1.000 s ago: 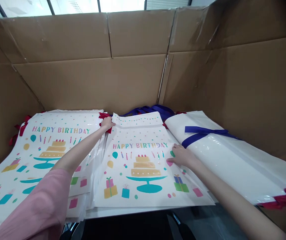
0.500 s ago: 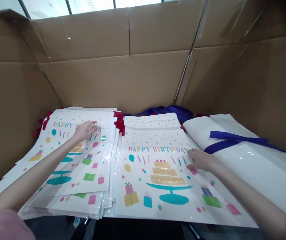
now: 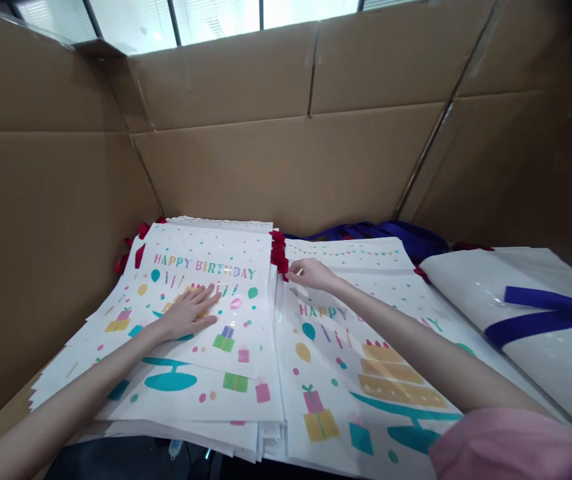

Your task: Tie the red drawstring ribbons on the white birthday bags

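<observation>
My left hand (image 3: 190,312) lies flat, fingers spread, on the top bag of the left stack of white "HAPPY BIRTHDAY" gift bags (image 3: 201,347), over the printed cake. My right hand (image 3: 311,273) reaches across to the upper left corner of the right stack of the same bags (image 3: 356,373), its fingertips pinched together at the bag's edge beside the red ribbon handles (image 3: 279,253). Whether it grips the edge I cannot make out.
Brown cardboard walls (image 3: 286,160) close in the back, left and right. At the right lies a white wrapped bundle (image 3: 541,333) with a blue ribbon (image 3: 546,313). More blue ribbon handles (image 3: 391,232) sit behind the right stack. More red ribbon handles (image 3: 133,247) show at the left stack's far corner.
My left hand left the red handles between the stacks and settled flat on the left stack. My right hand moved from the right stack's middle to its upper left corner. The view swung left.
</observation>
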Demonstrator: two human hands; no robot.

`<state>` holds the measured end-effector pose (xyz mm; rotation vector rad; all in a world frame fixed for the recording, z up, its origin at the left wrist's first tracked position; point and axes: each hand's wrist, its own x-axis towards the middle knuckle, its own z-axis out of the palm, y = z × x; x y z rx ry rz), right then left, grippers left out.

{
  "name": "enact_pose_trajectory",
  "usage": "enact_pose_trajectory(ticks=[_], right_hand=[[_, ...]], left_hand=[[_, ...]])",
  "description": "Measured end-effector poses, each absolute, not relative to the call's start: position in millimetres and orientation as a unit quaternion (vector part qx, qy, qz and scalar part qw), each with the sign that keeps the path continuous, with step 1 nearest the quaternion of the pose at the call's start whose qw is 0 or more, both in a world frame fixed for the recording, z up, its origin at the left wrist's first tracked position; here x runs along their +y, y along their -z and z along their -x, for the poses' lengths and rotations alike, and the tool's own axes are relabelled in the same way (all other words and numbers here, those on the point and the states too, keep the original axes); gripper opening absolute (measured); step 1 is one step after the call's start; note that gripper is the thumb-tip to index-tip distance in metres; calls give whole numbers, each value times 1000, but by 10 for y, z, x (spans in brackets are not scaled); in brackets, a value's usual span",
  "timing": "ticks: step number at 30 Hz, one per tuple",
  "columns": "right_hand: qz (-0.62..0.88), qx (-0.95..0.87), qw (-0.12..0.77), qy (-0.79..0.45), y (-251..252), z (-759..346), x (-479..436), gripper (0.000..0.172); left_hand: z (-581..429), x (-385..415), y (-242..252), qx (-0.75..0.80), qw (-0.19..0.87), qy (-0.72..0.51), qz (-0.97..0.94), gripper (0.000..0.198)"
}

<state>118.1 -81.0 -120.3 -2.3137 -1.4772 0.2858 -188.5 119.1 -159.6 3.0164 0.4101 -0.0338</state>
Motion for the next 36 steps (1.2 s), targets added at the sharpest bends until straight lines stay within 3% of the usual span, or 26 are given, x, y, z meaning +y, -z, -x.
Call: enact_pose_trajectory(ticks=[5,15,19,23,29,36], right_hand=[[823,-421,239,-298,1437,-1122,-371,24],[788,-321,413,-326,1713,-1128,-501,39],[797,-281,437,-308,1724,-1156,-507,41],[787,-285,472,-275,1821,-1212,-481,32],[807,-296,467,-208,1890,-1315,-510,21],[819,-296,467,-151,1779,-1422,-742,21]], left_hand=[[1900,998,1661,126,60,-6,-990,60],[1702,771,1724,105,88,-30,-990,63],[1615,676,1751,101,92,-32,-990,64],[1601,727,1716,97,100,-42,-989,59],[1870,1398,1663,288,74,-151,-943,67],[2177,1942,1789,349,50,-99,-931,74]])
